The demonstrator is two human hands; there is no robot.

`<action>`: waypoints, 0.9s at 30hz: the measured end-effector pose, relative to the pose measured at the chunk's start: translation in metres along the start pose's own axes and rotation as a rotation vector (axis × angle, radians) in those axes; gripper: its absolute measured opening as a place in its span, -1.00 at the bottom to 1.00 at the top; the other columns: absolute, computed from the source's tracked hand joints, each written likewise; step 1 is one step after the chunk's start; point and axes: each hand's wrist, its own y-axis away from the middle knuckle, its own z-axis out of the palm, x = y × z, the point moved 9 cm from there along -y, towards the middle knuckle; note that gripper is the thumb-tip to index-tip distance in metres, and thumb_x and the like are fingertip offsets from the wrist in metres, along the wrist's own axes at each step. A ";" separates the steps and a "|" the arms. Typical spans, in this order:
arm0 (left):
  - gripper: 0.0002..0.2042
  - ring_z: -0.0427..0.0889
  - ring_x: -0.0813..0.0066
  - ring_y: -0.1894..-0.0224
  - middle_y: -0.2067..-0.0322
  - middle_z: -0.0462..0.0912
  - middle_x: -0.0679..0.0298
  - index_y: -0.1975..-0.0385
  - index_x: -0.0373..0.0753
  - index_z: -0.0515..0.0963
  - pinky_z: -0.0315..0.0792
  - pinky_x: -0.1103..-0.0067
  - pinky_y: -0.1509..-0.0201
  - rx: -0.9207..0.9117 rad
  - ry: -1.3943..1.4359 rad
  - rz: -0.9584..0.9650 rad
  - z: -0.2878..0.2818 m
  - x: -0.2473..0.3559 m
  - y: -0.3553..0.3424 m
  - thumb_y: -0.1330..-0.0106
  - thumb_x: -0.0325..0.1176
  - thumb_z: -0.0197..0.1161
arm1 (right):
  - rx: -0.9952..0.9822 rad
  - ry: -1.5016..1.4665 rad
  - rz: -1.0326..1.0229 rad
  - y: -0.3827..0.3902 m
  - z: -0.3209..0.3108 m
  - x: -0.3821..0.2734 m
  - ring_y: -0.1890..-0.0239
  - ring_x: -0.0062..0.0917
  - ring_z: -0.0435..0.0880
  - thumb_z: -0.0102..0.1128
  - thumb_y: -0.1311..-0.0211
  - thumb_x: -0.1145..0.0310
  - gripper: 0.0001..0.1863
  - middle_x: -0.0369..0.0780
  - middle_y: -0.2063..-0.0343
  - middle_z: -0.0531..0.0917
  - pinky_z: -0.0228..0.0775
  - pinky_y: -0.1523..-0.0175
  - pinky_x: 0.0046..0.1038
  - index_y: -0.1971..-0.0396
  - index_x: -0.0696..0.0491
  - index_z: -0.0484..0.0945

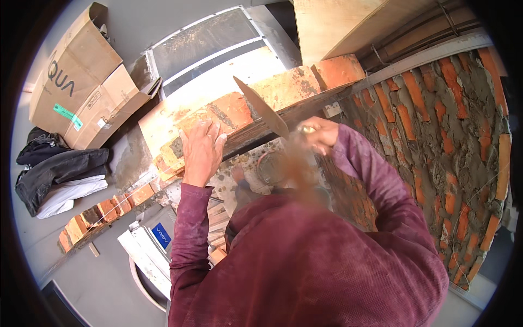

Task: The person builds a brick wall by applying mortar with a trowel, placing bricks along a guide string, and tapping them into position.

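Observation:
My right hand (322, 135) is closed round the handle of a trowel (261, 108), its pointed blade angled up and left over the brick wall. Below the blade is a brown blur (300, 166) that I cannot make out. My left hand (201, 148) lies with fingers stretched over the near edge of the wall's top course, touching the bricks there. An orange brick (233, 110) sits in that course just past my fingers, with grey mortar beside it. A round bucket (271, 167) stands below, partly hidden by my right arm and the blur.
At right rises a brick wall (448, 136) smeared with grey mortar. A cardboard box (81, 87) stands at far left beside dark and white clothes (62, 169). A lower brick row (106, 212) runs along a string. Plywood (332, 27) leans at the top.

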 end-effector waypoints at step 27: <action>-0.31 0.18 0.07 -0.38 -0.23 0.37 -0.03 -0.18 -0.45 0.39 -0.06 0.10 -0.45 -0.221 0.314 0.076 0.003 -0.028 0.001 -0.18 -0.01 0.28 | -0.085 2.273 0.836 -0.161 -0.059 -0.157 0.22 -0.33 0.74 0.11 -0.19 0.38 -0.80 -0.17 0.37 0.72 0.58 0.19 -0.31 0.31 0.15 0.65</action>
